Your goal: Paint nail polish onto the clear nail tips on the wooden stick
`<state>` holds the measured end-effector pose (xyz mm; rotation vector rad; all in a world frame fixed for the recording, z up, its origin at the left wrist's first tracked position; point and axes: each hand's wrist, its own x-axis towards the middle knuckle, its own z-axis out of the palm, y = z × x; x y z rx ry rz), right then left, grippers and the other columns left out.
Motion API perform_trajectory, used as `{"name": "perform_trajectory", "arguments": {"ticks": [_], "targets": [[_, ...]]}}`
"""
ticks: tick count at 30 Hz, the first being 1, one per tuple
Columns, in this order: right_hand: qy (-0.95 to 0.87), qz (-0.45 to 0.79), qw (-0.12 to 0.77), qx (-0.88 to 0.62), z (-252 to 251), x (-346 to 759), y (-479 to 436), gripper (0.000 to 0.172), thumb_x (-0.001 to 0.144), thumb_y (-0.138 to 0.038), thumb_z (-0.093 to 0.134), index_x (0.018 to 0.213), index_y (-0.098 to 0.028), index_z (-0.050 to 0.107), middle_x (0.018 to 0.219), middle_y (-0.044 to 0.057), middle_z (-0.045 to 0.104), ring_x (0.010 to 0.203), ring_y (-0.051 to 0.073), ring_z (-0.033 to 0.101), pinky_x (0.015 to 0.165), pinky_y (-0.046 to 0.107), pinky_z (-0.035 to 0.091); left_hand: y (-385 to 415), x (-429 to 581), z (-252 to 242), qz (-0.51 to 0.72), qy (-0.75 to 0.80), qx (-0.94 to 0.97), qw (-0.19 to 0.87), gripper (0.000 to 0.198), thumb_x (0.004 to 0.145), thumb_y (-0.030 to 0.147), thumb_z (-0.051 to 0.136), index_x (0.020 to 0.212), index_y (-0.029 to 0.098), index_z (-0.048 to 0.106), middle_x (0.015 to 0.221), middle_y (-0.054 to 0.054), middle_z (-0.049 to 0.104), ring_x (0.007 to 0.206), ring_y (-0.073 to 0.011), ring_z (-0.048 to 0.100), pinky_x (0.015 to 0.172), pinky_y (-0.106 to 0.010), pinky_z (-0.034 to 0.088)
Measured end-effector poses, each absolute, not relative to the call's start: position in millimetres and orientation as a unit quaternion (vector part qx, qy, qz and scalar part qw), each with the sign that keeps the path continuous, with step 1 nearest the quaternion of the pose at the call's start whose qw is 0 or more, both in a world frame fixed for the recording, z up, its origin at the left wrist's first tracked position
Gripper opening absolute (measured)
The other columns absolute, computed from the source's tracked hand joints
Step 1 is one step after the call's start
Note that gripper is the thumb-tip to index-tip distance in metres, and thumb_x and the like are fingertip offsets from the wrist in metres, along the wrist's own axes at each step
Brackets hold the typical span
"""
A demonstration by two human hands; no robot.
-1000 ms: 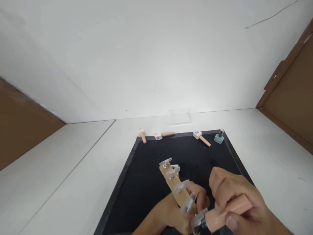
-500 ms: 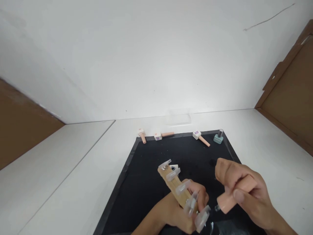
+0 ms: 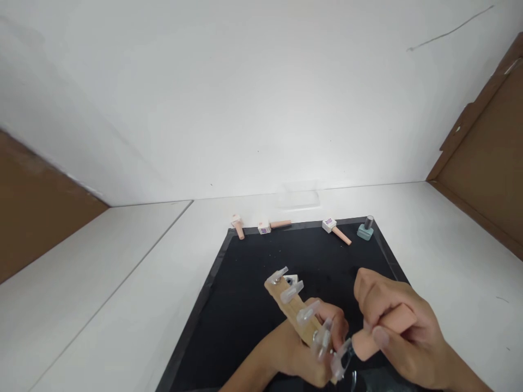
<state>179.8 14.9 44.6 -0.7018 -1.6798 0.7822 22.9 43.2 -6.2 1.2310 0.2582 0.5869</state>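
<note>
My left hand (image 3: 300,354) is closed around a flat wooden stick (image 3: 292,311), which slants down to the right. Along it sits a row of clear false nails (image 3: 308,313), several in number. Pinched in my right hand (image 3: 412,332) is the peach cap of a nail polish brush (image 3: 365,344). Its dark tip meets the false nail (image 3: 341,359) at the stick's lower end; whether the bristles press on it is hard to make out. Partly hidden behind the stick's upper end, a white open polish bottle (image 3: 291,279) stands on the black mat (image 3: 245,283).
White polish bottles with peach caps (image 3: 238,224) (image 3: 264,226) (image 3: 329,225) lie along the mat's far edge. A teal bottle with a grey cap (image 3: 365,232) stands at the far right corner. Behind the mat is a clear plastic tray (image 3: 300,200). Brown cardboard (image 3: 490,147) flanks the right side.
My right hand has moved left with the brush, bringing its tip from beside the stick to the lowest false nail. My left hand and the stick have barely shifted.
</note>
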Motion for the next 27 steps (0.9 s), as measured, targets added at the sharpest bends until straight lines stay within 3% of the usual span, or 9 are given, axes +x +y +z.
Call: {"name": "perform_trajectory", "arguments": {"ticks": [12,17,27], "targets": [[-0.681,0.350,0.577,-0.284,41,184,14,0.033,0.093,-0.035,0.048,0.063,-0.021,0.047,0.053,-0.004,0.037,0.050,0.013,0.038,0.045,0.027,0.033,40,15,-15,0.246,0.138,0.563,0.777,0.032,0.056,0.030,0.072,0.051,0.016,0.043,0.048,0.006,0.042,0.043,-0.0018,0.034,0.041,-0.015,0.026],[-0.689,0.399,0.551,-0.251,45,181,14,0.028,0.091,-0.040,0.052,0.070,-0.022,0.051,0.055,-0.003,0.046,0.051,0.012,0.043,0.047,0.026,0.035,42,18,-17,0.225,0.156,0.580,0.767,0.033,0.049,0.025,0.074,0.051,0.017,0.042,0.050,0.006,0.043,0.047,-0.0041,0.038,0.043,-0.017,0.028],[-0.714,0.370,0.520,-0.288,41,187,15,0.032,0.093,-0.028,0.046,0.062,-0.021,0.041,0.052,-0.004,0.043,0.050,0.011,0.039,0.046,0.025,0.031,39,23,-14,0.252,0.155,0.593,0.749,0.025,0.054,0.024,0.069,0.050,0.015,0.046,0.050,0.005,0.045,0.045,-0.0027,0.035,0.045,-0.016,0.031]]}}
